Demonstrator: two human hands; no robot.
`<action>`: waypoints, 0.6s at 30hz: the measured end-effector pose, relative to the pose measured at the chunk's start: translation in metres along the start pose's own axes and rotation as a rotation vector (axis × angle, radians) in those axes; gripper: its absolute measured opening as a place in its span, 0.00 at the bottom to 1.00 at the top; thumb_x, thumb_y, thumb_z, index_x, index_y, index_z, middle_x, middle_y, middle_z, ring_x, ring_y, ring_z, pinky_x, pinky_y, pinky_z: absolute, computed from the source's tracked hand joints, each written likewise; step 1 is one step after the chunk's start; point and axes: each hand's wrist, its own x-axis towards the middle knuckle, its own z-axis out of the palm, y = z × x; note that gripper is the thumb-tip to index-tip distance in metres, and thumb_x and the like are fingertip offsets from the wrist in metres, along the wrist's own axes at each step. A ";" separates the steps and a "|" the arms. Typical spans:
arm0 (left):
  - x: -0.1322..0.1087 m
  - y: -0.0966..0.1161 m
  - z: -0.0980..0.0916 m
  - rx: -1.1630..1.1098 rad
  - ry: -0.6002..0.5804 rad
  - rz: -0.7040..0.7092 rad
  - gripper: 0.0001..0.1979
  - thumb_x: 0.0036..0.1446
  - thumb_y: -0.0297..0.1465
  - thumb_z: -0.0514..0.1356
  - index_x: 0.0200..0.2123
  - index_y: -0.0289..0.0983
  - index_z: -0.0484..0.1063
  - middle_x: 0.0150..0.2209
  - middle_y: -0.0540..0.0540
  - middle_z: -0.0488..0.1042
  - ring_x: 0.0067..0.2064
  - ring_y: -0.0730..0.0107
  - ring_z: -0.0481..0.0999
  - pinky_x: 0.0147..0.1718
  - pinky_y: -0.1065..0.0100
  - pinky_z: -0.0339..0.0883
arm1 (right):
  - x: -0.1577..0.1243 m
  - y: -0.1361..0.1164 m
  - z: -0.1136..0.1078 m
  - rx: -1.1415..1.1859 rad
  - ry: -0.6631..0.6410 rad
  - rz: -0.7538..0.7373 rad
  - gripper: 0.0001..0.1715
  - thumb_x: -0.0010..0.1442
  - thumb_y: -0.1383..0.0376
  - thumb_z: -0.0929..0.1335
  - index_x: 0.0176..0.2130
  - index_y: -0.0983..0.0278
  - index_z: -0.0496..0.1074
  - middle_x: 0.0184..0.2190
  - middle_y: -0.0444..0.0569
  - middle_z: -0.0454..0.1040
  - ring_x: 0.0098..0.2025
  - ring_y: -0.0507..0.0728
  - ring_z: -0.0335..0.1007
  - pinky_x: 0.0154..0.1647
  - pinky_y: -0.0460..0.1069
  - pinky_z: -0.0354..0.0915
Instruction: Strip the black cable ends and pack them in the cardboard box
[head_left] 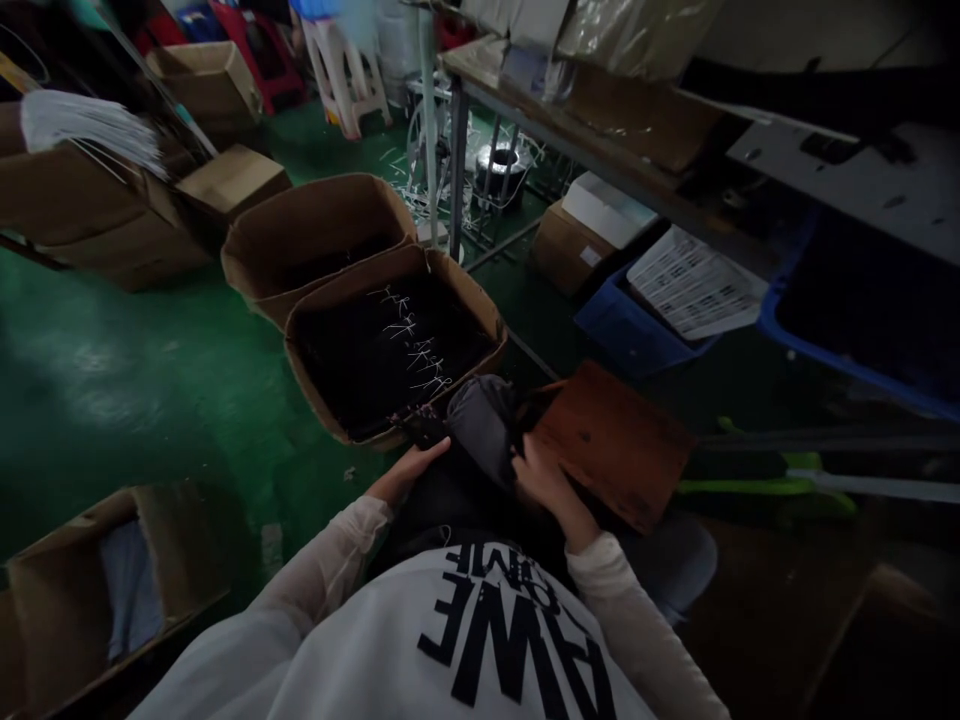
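Note:
My left hand (411, 472) is closed around a bundle of thin black pieces (424, 424) with pale pinkish ends, beside the near rim of an open cardboard box (319, 408). Inside that box lies a dark mass with a row of thin white strands (409, 335) across it. Just right of the bundle, over my lap, is a dark grey cloth roll or pouch (484, 425). My right hand (546, 482) has curled fingers at its right edge; what they grip is dark and hard to make out. A reddish-brown box-like piece (615, 445) stands right beside this hand.
A second open cardboard box (315, 235) sits behind the first. Blue crates (645, 325) and a workbench (510, 90) stand to the right. Lower left is a carton (67, 590) with grey-blue cloth. A bright green-ended tool (810, 485) lies at right. The floor (187, 380) is green.

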 end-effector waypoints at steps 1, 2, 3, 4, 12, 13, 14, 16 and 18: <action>0.001 0.001 0.000 -0.015 -0.031 0.013 0.28 0.39 0.41 0.71 0.46 0.40 0.73 0.49 0.42 0.75 0.51 0.57 0.74 0.54 0.58 0.64 | 0.004 -0.018 0.004 -0.004 -0.026 -0.059 0.13 0.62 0.68 0.57 0.44 0.67 0.64 0.44 0.57 0.71 0.48 0.58 0.67 0.47 0.49 0.60; 0.003 0.001 -0.001 -0.031 -0.049 0.015 0.28 0.39 0.40 0.71 0.46 0.40 0.74 0.48 0.43 0.75 0.50 0.57 0.74 0.54 0.59 0.64 | 0.008 -0.034 0.008 -0.021 -0.058 -0.107 0.13 0.61 0.68 0.57 0.44 0.67 0.64 0.45 0.57 0.71 0.48 0.59 0.67 0.47 0.49 0.60; 0.004 0.002 -0.001 -0.044 -0.051 0.006 0.28 0.39 0.40 0.71 0.45 0.40 0.74 0.47 0.42 0.76 0.49 0.56 0.75 0.53 0.58 0.65 | 0.011 -0.048 0.012 -0.048 -0.091 -0.143 0.13 0.61 0.70 0.57 0.44 0.67 0.64 0.46 0.58 0.70 0.48 0.59 0.67 0.47 0.50 0.60; 0.004 0.004 -0.001 -0.054 -0.039 -0.015 0.27 0.38 0.41 0.71 0.43 0.39 0.75 0.45 0.41 0.77 0.47 0.55 0.76 0.51 0.58 0.66 | 0.013 -0.059 0.015 -0.083 -0.118 -0.169 0.14 0.60 0.71 0.57 0.45 0.67 0.63 0.46 0.58 0.69 0.47 0.59 0.68 0.47 0.51 0.60; -0.004 0.022 0.021 -0.085 -0.074 0.237 0.22 0.43 0.37 0.69 0.42 0.35 0.76 0.49 0.41 0.75 0.53 0.57 0.71 0.56 0.62 0.59 | 0.008 -0.071 0.014 -0.259 -0.184 -0.320 0.18 0.58 0.71 0.58 0.48 0.69 0.63 0.47 0.59 0.68 0.43 0.62 0.71 0.42 0.54 0.63; -0.006 0.025 0.026 -0.077 -0.066 0.271 0.20 0.43 0.36 0.69 0.41 0.35 0.76 0.49 0.41 0.75 0.54 0.57 0.71 0.56 0.63 0.58 | 0.007 -0.070 0.012 -0.252 -0.185 -0.328 0.18 0.58 0.71 0.57 0.48 0.69 0.63 0.47 0.59 0.68 0.43 0.62 0.71 0.43 0.54 0.63; -0.008 0.026 0.031 -0.081 -0.065 0.292 0.18 0.43 0.35 0.69 0.39 0.35 0.76 0.48 0.41 0.75 0.53 0.57 0.71 0.56 0.62 0.58 | 0.005 -0.070 0.011 -0.239 -0.183 -0.334 0.19 0.58 0.70 0.57 0.49 0.69 0.62 0.47 0.59 0.68 0.43 0.62 0.71 0.43 0.54 0.64; -0.011 0.029 0.041 -0.129 -0.085 0.295 0.15 0.42 0.33 0.69 0.36 0.35 0.76 0.44 0.41 0.77 0.50 0.57 0.73 0.54 0.60 0.60 | 0.003 -0.071 0.009 -0.194 -0.167 -0.345 0.20 0.58 0.70 0.57 0.51 0.70 0.62 0.49 0.60 0.67 0.45 0.62 0.70 0.45 0.54 0.63; -0.013 0.032 0.050 -0.212 -0.122 0.280 0.13 0.43 0.33 0.69 0.32 0.36 0.73 0.36 0.43 0.78 0.47 0.56 0.75 0.52 0.58 0.63 | 0.001 -0.069 0.007 -0.122 -0.137 -0.378 0.24 0.57 0.71 0.58 0.54 0.72 0.59 0.52 0.62 0.66 0.50 0.62 0.67 0.50 0.55 0.62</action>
